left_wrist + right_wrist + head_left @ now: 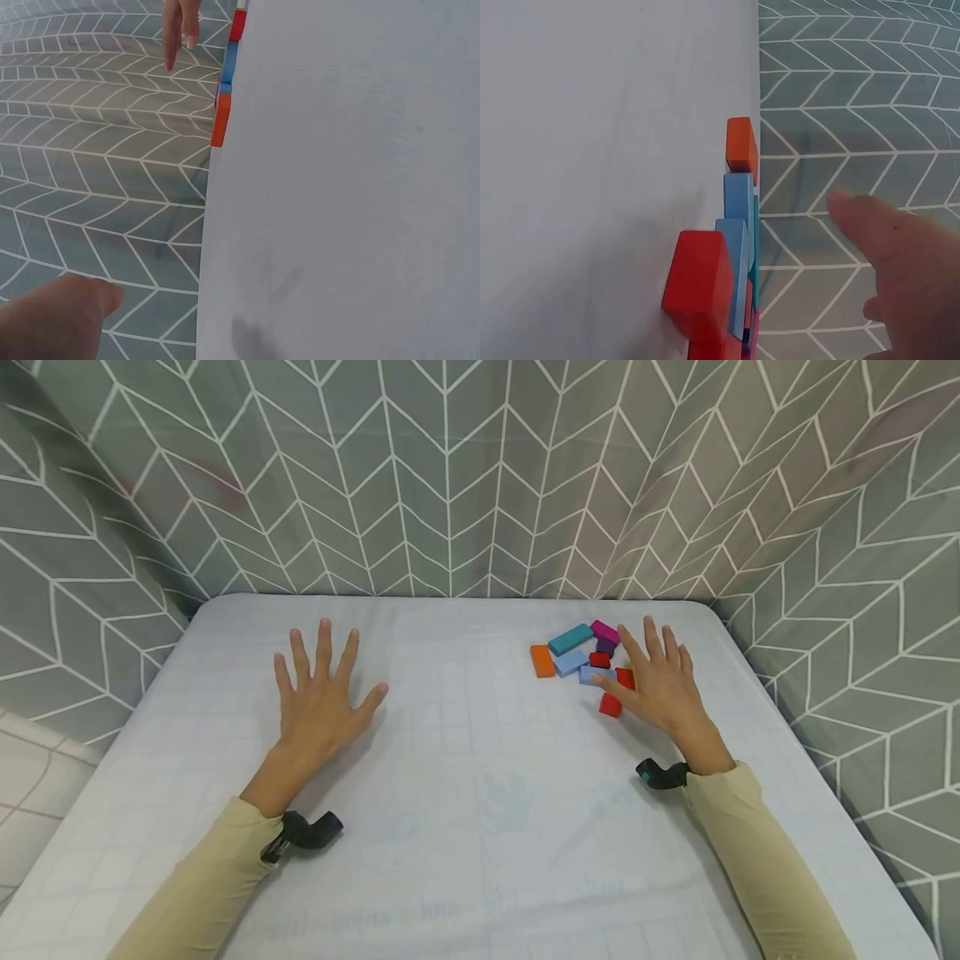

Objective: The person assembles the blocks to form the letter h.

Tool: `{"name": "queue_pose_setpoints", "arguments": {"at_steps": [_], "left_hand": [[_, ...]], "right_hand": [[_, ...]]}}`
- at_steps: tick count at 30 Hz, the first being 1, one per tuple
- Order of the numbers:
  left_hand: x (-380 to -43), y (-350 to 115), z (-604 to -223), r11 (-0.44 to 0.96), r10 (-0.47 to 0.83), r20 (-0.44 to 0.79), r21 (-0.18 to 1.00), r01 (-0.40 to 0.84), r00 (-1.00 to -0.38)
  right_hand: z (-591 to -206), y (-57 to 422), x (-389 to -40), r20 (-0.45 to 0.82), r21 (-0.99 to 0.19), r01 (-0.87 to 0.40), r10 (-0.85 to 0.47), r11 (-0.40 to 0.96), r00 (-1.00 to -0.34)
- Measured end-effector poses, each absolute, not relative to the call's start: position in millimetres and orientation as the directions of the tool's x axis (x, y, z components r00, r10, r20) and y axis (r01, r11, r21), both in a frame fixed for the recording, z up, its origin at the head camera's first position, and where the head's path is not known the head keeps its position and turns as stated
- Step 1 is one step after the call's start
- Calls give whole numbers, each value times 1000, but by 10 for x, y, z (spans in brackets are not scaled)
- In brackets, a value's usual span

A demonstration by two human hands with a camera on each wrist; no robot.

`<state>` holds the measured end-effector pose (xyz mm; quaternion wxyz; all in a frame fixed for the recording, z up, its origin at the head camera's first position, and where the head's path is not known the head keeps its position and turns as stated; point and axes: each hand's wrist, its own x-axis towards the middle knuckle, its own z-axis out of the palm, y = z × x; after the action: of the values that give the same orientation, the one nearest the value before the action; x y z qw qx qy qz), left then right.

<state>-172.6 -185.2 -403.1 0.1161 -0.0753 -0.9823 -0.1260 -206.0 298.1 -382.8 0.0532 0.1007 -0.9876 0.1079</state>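
My left hand (317,706) is held over the left half of the table with its fingers spread, holding nothing. On the right side, my right hand (662,690) hovers with straight fingers beside a group of coloured blocks, its thumb overlapping a light blue block (592,676) in the head view. Around it lie an orange block (543,661), a teal block (571,639), another light blue block (572,662), a magenta block (604,631), a purple block (605,647) and several red blocks (611,705). In the right wrist view a red block (699,277) appears nearest, with the thumb (885,232) apart from it.
A white cloth covers the table (465,793). Grey curtains (480,477) with white zigzag lines hang behind it and along the sides. Black wrist cameras sit on the left wrist (311,832) and the right wrist (662,774). White tiles (30,777) show at far left.
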Motion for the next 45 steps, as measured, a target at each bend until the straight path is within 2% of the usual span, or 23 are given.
{"name": "queue_pose_setpoints", "arguments": {"at_steps": [8, 13, 26, 33, 36, 45], "left_hand": [[-1681, -1775, -3935, 940, 136, 273, 268, 211, -952], [-1682, -1695, -3902, 936, 153, 308, 259, 237, -939], [-1779, -1260, -3960, 928, 228, 290, 224, 298, -929], [-1842, -982, -3949, 925, 263, 259, 206, 320, -929], [-1854, -869, -3947, 919, 275, 253, 213, 331, -927], [-1802, -613, -4034, 900, 314, 238, 235, 368, -919]], "right_hand": [[-3763, 2855, -2204, 136, -285, -229, -197, 931, -971], [-3730, 2764, -2319, 152, -284, -226, -189, 932, -970], [-3706, 2495, -2721, 68, -229, -199, -188, 953, -980], [-3758, 2466, -2825, -9, -246, -145, -152, 958, -988], [-3785, 2454, -2884, -5, -252, -141, -147, 957, -989], [-3895, 2416, -2975, -81, -208, -100, -119, 973, -990]]}}
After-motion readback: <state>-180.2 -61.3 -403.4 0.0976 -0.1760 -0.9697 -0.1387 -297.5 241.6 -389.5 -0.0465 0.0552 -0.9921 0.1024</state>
